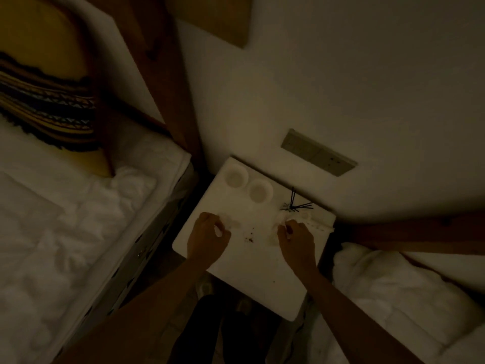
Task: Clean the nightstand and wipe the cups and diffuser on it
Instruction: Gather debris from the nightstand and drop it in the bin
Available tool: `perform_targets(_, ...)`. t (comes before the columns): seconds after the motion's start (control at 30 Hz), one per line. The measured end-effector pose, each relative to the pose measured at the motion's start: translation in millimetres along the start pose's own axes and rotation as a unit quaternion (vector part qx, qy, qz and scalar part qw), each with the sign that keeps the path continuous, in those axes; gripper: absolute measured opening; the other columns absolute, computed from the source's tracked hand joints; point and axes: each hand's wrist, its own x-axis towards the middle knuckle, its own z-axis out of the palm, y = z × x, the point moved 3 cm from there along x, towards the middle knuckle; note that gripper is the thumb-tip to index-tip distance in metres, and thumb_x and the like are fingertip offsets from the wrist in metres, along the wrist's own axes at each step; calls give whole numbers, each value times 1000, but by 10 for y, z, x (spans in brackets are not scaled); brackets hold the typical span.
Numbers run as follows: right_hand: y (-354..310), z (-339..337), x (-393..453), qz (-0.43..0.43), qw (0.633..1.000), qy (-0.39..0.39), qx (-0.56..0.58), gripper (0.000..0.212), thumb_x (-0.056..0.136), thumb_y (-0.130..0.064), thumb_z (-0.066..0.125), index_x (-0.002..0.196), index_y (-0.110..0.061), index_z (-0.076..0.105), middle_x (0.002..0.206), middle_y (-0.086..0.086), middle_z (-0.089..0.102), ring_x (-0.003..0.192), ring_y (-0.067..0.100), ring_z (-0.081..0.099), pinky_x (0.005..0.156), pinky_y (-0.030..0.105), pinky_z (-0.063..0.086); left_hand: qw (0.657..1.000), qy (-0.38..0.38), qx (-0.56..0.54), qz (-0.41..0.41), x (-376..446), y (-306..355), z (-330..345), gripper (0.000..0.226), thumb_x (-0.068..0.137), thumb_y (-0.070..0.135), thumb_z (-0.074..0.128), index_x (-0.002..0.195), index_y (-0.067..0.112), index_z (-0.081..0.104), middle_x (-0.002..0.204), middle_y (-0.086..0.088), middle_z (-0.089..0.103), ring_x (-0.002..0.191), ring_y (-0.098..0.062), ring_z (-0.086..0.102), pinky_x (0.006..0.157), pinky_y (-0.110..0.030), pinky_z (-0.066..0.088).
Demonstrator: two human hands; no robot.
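Observation:
A white nightstand (257, 271) stands between two beds in dim light. Two white cups (235, 176) (260, 191) sit side by side at its far left. A reed diffuser (295, 206) with dark sticks stands at the far right. Dark crumbs (249, 236) lie on the top between my hands. My left hand (208, 239) grips a crumpled white tissue (228, 222) on the tabletop. My right hand (296, 240) pinches another white tissue (279, 227) just in front of the diffuser.
A bed with white bedding (78, 219) and a striped cushion (49, 111) lies to the left. Another white bed (393, 298) lies to the right. A wall switch plate (319, 153) is mounted behind the nightstand. Wooden bed posts frame both sides.

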Motion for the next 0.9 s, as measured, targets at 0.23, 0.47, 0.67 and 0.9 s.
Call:
perform_targets(0.23,-617,-332,-236,-20,998,-5,56,13,95,-19,63,105,-10,65,92,-4,57,84,13,53,76,24,41,997,9,-70,-18,-204,191,-552,20,84,22,71,83,19,51,107,3,59,99,-14,56,86,-35,50)
perform_targets(0.47,-1244,-690,-341,-84,992,-16,89,37,87,-4,62,122,-12,57,115,8,60,103,22,60,82,31,54,995,49,-78,-44,-453,238,-1085,36,87,28,67,68,23,37,65,6,47,59,-10,48,54,-22,40)
perform_targets(0.67,-1630,-734,-590,-179,975,-108,69,54,94,1,46,143,-20,49,128,8,59,109,16,59,94,14,45,976,133,-154,-75,-898,150,-1441,26,92,33,63,82,23,42,69,3,56,61,-16,58,50,-24,43)
perform_targets(0.9,-2298,-317,-1172,-263,939,-211,69,44,97,0,43,131,-22,59,100,1,66,80,7,59,82,29,54,959,216,-162,-85,-1716,-308,-1950,26,98,11,47,116,29,52,79,-2,64,64,-15,61,53,-25,49)
